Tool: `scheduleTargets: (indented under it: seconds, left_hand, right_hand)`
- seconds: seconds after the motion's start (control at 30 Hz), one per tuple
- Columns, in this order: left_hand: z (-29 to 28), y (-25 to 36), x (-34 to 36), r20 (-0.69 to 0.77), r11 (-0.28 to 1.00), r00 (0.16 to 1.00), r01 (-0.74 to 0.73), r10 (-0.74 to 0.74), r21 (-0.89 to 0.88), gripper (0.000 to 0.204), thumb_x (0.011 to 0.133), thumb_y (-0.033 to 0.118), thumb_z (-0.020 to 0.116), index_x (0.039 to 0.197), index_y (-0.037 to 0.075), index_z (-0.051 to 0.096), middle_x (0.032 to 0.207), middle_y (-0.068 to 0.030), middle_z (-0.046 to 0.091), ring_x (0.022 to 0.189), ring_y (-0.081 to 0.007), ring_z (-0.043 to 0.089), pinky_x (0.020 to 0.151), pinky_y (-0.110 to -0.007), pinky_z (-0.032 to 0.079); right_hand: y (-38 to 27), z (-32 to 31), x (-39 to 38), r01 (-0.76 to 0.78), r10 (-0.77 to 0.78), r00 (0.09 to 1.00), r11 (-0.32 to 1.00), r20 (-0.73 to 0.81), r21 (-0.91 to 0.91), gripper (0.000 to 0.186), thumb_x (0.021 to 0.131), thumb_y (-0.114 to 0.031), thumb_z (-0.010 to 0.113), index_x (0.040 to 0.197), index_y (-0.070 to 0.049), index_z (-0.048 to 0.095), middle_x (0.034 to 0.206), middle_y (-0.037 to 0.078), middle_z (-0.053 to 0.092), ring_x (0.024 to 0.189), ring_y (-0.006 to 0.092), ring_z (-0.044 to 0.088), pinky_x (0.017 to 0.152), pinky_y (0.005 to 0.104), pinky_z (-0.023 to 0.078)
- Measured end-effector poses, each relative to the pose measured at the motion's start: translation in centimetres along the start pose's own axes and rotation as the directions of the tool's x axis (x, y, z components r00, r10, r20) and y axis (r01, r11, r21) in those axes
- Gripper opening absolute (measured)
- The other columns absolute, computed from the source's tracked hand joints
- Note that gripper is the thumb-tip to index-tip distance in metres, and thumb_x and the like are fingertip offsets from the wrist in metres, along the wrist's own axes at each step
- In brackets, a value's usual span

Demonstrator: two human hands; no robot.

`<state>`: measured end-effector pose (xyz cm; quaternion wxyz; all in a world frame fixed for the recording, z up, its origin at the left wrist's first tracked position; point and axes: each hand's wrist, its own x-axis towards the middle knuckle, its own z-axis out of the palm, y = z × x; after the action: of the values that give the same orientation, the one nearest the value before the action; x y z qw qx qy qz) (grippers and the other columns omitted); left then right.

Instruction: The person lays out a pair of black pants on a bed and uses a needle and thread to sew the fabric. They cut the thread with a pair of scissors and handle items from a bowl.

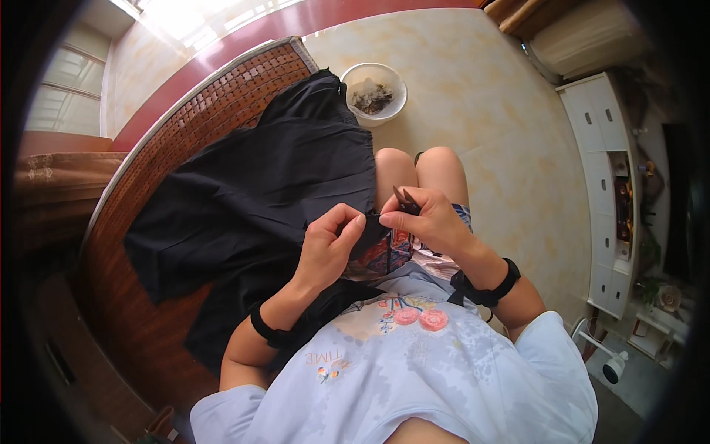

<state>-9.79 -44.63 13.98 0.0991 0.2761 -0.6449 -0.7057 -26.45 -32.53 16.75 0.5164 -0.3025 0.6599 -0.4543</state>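
A large black cloth garment [251, 185] is spread over the seat on my left and reaches onto my lap. My left hand [330, 240] is closed, thumb against fingers, pinching the garment's edge. Close beside it, my right hand [433, 222] pinches the same edge between thumb and forefinger. Tucked in that right hand is a pair of small dark thread snips [405, 201], blades pointing up and away from the cloth. Their handle end is mostly hidden by my fingers.
A brown woven mat [244, 81] covers the wooden seat under the garment. On the tiled floor ahead stands a white bin [375, 92] with dark scraps inside. At the right are a white cabinet [603, 192] and a white camera-like device [614, 366].
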Motion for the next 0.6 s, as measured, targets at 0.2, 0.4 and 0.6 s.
scheduleTargets:
  seconds: [0.2, 0.4, 0.6]
  left_hand:
    - [0.5, -0.7, 0.1, 0.102, 0.813, 0.97, 0.239, -0.219, -0.531, 0.017, 0.097, 0.016, 0.056, 0.09, 0.001, 0.061, 0.079, 0.0055, 0.056, 0.074, -0.0006, 0.047, 0.064, -0.019, 0.039]
    - [0.1, -0.5, 0.4, 0.191, 0.896, 0.967, 0.233, -0.17, -0.379, 0.016, 0.098, 0.017, 0.055, 0.091, 0.002, 0.06, 0.081, 0.0049, 0.057, 0.076, -0.001, 0.048, 0.068, -0.017, 0.04]
    - [0.3, -0.4, 0.6, 0.063, 0.93, 0.994, 0.103, -0.086, -0.354, 0.017, 0.098, 0.015, 0.055, 0.09, 0.001, 0.059, 0.081, 0.0047, 0.058, 0.075, -0.0014, 0.048, 0.068, -0.018, 0.042]
  right_hand:
    - [0.4, 0.3, -0.1, 0.007, -0.004, 0.998, 0.999, -0.064, 0.044, 0.013, 0.087, -0.013, 0.07, 0.091, -0.003, 0.062, 0.074, -0.006, 0.056, 0.067, 0.0024, 0.049, 0.059, 0.0195, 0.04]
    - [0.6, 0.2, 0.1, 0.026, -0.024, 0.999, 0.999, -0.044, 0.035, 0.012, 0.09, -0.013, 0.066, 0.093, -0.003, 0.061, 0.076, -0.006, 0.054, 0.07, 0.003, 0.05, 0.061, 0.0196, 0.042]
    - [-1.7, 0.1, -1.5, 0.006, -0.011, 0.989, 0.999, -0.146, -0.035, 0.02, 0.096, -0.017, 0.054, 0.096, 0.002, 0.062, 0.073, 0.004, 0.063, 0.066, 0.0075, 0.057, 0.059, 0.0237, 0.046]
